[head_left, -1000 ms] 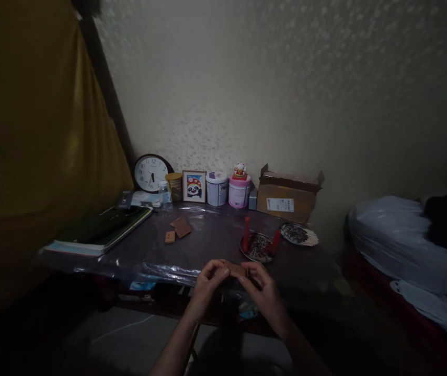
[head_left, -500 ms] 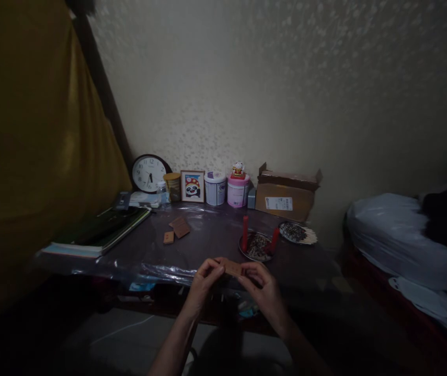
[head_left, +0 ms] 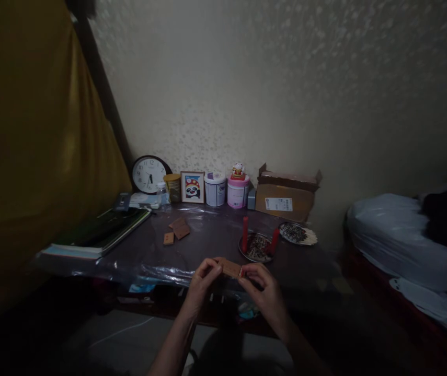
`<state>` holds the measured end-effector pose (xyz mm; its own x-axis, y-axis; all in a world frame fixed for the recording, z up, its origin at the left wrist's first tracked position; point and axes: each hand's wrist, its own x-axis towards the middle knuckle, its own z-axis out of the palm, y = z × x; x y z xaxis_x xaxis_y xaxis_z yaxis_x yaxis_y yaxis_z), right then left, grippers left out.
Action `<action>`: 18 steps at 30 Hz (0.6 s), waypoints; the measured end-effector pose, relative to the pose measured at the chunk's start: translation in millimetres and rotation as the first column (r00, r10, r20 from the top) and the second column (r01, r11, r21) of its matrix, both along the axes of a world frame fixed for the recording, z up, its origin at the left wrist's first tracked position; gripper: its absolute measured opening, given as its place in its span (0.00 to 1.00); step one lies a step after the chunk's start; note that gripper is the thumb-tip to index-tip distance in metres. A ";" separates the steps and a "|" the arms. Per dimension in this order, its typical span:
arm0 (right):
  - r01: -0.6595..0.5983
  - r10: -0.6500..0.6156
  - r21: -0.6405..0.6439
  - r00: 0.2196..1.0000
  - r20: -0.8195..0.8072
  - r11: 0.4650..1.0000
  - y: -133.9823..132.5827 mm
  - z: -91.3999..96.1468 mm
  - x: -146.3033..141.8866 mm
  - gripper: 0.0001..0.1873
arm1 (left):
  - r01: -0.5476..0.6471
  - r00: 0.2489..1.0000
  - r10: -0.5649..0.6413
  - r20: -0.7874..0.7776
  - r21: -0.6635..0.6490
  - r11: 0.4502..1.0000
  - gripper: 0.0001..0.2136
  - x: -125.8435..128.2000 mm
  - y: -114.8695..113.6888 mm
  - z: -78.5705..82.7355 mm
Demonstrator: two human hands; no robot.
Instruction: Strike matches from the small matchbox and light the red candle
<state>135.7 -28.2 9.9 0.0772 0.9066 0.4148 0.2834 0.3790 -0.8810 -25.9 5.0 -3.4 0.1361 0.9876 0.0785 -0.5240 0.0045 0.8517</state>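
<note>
Above the table's front edge, a small brown matchbox [head_left: 231, 268] is held between my two hands. My left hand [head_left: 204, 279] pinches its left end with thumb and fingertips. At the right end, the thumb and fingers of my right hand [head_left: 261, 287] close on the box, where a little red and white shows. Just beyond it sits a round metal plate [head_left: 255, 259] of dark, burnt bits. On this plate one red candle [head_left: 245, 235] stands upright and another red candle [head_left: 274, 241] leans. More small brown boxes [head_left: 181, 230] lie to the left.
A second plate [head_left: 294, 233] holds burnt and pale sticks. Along the wall stand a clock [head_left: 150, 175], a picture frame [head_left: 192, 187], two tubs [head_left: 215, 189] and a cardboard box [head_left: 286, 196]. Books [head_left: 101, 235] lie at left by a yellow curtain [head_left: 50, 130].
The hands have moved slightly apart. More of the matchbox shows between them, and red and white has come into sight at its right end.
</note>
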 end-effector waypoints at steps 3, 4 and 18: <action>-0.001 0.000 0.037 0.999 0.039 0.999 -0.1 0.4 0.3 0.06 | 0.002 1.000 -0.002 0.029 0.007 1.000 0.08 1.0 1.2 -1.9; -0.006 0.004 0.046 0.999 0.050 0.999 -0.3 0.8 0.4 0.05 | 0.008 0.999 -0.008 0.044 0.007 1.000 0.09 1.8 1.2 -1.9; -0.022 -0.007 0.111 0.967 0.253 0.994 -3.0 7.9 3.0 0.05 | 0.100 0.972 -0.077 -0.223 0.096 0.990 0.23 0.9 -3.8 5.0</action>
